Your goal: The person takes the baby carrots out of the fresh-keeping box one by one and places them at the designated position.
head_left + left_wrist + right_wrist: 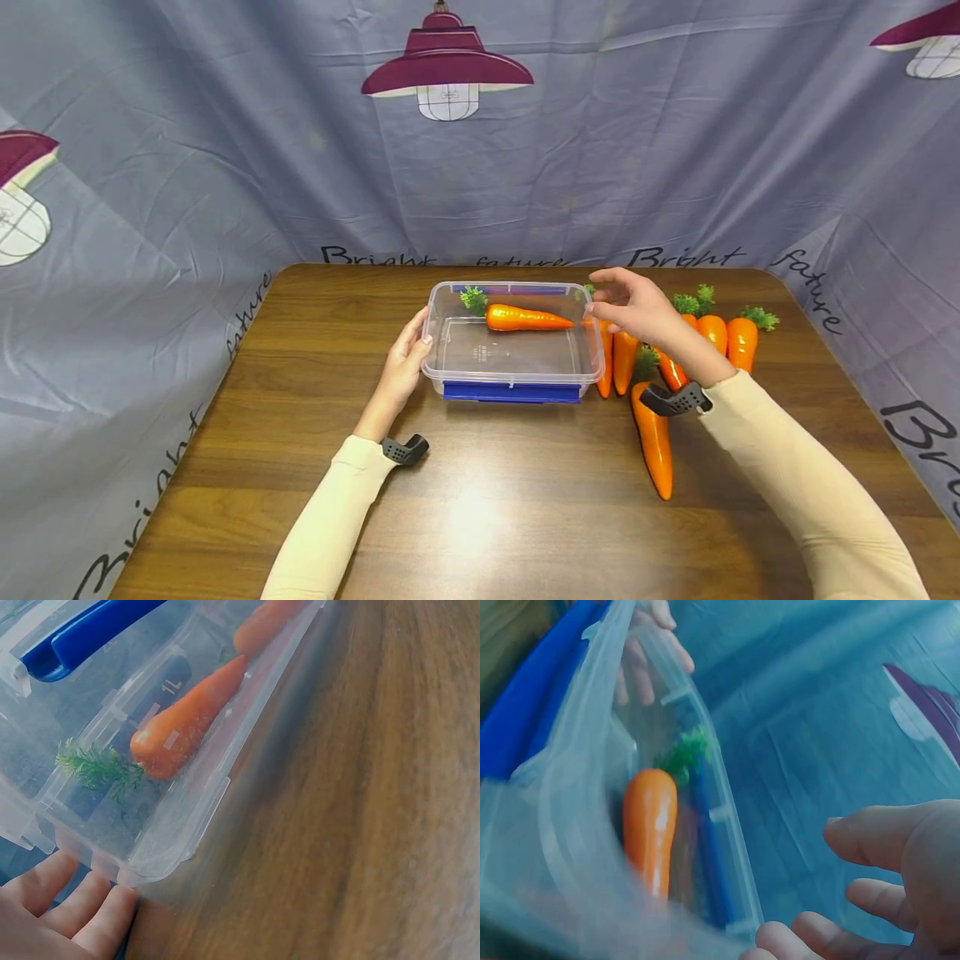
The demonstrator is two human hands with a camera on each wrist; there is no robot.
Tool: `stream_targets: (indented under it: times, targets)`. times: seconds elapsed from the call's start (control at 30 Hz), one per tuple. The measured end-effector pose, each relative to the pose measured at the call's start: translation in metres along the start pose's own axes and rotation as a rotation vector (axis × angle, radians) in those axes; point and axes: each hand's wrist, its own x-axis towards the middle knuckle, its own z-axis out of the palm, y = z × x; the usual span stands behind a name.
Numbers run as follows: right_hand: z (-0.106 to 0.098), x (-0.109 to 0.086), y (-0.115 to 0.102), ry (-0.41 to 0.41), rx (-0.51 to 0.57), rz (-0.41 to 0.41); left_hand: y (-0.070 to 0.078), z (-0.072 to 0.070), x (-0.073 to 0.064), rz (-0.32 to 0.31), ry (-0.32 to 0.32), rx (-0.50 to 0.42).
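Note:
A clear plastic box (512, 379) with blue side clips stands on the table. Inside lies one orange carrot (525, 318) with a green leafy top, along the far side, its tip pointing right. My left hand (401, 362) holds the box's left end, thumb at the rim and fingers against the outer wall. In the left wrist view, those fingers (109, 904) touch the box's corner. My right hand (641, 308) hovers at the right rim, thumb and fingers apart, with nothing between them. The right wrist view shows it beside the wall.
Several carrots lie right of the box, some partly behind the right forearm. One carrot (654, 442) lies nearer, pointing towards the front edge. The wooden table (300, 350) meets a grey-blue printed curtain (247, 150) at the back.

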Motion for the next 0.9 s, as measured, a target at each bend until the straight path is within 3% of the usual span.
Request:
stream_targets:
  times: [0.23, 0.43, 0.73, 0.9]
  targets:
    - [0.027, 0.038, -0.026, -0.114, -0.065, -0.041, 0.0, 0.0, 0.0, 0.006, 0.006, -0.002]
    - [0.051, 0.063, -0.039, -0.158, -0.202, -0.088, 0.0, 0.0, 0.001, -0.003, 0.005, -0.007]
    - [0.076, 0.08, -0.047, -0.224, -0.336, -0.125, 0.0, -0.001, 0.001, -0.005, 0.009, 0.0]
    - [0.084, 0.085, -0.046, -0.25, -0.361, -0.078, 0.0, -0.001, 0.0, 0.0, 0.01, -0.001]
